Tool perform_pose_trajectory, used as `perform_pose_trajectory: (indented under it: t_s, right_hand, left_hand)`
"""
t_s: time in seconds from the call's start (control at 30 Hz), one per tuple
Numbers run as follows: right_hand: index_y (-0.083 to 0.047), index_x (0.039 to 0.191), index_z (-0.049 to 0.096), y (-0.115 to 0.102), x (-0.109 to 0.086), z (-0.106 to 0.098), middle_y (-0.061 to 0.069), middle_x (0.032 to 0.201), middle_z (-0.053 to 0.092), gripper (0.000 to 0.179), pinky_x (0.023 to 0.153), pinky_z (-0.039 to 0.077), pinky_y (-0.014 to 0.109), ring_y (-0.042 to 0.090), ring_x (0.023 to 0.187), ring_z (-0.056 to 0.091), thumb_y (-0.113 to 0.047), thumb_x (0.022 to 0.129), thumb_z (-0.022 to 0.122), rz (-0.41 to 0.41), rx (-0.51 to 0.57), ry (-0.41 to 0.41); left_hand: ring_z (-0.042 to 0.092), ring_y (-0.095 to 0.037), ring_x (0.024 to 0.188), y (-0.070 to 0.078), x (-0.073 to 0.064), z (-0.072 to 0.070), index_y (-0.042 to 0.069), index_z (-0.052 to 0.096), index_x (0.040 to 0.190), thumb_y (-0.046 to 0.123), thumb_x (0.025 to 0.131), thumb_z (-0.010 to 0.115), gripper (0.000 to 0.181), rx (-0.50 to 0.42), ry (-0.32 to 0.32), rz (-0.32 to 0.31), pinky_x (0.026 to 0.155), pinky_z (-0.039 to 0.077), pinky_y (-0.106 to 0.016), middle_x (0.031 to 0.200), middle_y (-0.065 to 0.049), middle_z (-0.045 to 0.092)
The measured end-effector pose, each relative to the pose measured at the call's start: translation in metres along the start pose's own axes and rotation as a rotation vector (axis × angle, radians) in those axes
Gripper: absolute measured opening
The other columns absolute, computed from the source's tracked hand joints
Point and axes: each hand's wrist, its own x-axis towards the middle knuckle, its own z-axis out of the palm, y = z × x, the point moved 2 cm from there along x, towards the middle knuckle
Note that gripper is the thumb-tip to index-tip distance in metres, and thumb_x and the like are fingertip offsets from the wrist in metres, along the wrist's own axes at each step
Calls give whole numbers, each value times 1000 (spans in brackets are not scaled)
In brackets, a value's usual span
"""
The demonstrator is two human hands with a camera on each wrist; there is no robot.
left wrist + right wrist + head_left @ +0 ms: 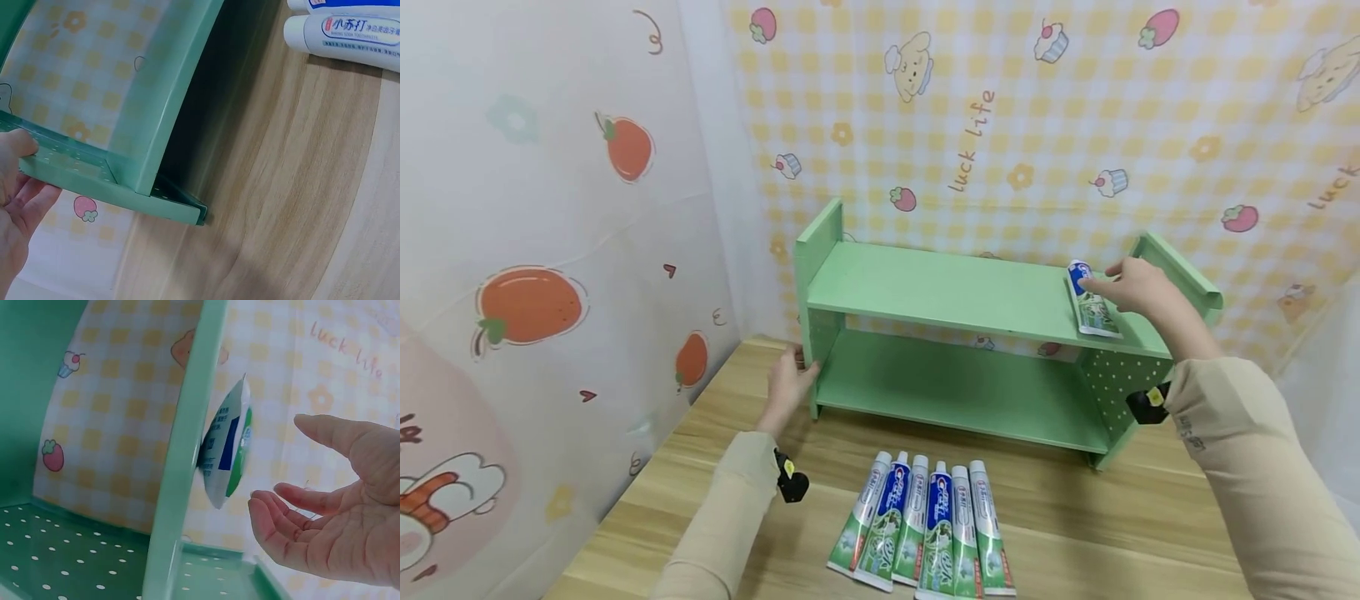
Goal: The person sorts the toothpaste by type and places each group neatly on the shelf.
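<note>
On the upper board of a green two-tier shelf (925, 287) lies a blue, white and green toothpaste tube (1092, 302), near the right end. My right hand (1138, 287) hovers just above and beside it. In the right wrist view, the tube's crimped end (228, 447) juts toward the board's front edge, and a gap separates it from my right hand (337, 506), whose thumb and fingers are spread apart. My left hand (790, 383) grips the shelf's left side panel. The left wrist view has the thumb (22, 142) on one face of that panel and fingers on the other.
Several toothpaste tubes (917, 521), some blue and some white with green ends, lie fanned side by side on the wooden table (820, 467) in front of the shelf. A patterned cloth (1022, 125) hangs behind, another (572, 208) at the left.
</note>
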Motion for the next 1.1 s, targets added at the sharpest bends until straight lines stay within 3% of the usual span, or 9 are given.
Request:
perform_pose_trajectory:
  t_s: [0.27, 0.5, 0.83, 1.1]
  right_hand:
    - [13, 133, 30, -14, -16, 4, 38, 125, 39, 78, 83, 46, 52, 44, 99, 56, -52, 90, 41, -43, 62, 77]
    - [10, 130, 34, -26, -34, 12, 36, 125, 42, 75, 87, 41, 56, 48, 113, 43, -54, 90, 41, -92, 76, 98]
    - [11, 127, 38, -37, -61, 33, 33, 114, 53, 65, 84, 47, 51, 44, 108, 51, -43, 92, 46, -225, 113, 120]
    - [6, 124, 45, -41, -78, 53, 25, 107, 59, 58, 76, 51, 45, 38, 100, 58, -40, 91, 51, -275, 95, 137]
  left_hand:
    - [58, -36, 105, 0, 1, -4, -8, 45, 123, 12, 88, 56, 42, 6, 3, 10, 85, 51, -44, 116, -26, 57]
    - [58, -36, 105, 1, 2, -3, -9, 45, 122, 12, 87, 56, 42, 3, 9, 10, 85, 51, -44, 115, -27, 57]
    - [58, -36, 104, 0, 0, 3, -8, 47, 121, 12, 87, 56, 41, 8, 22, -4, 84, 51, -45, 114, -27, 58]
    - [60, -36, 103, 2, 0, 4, -8, 47, 119, 11, 87, 56, 39, 9, 31, 7, 84, 52, -44, 113, -26, 59]
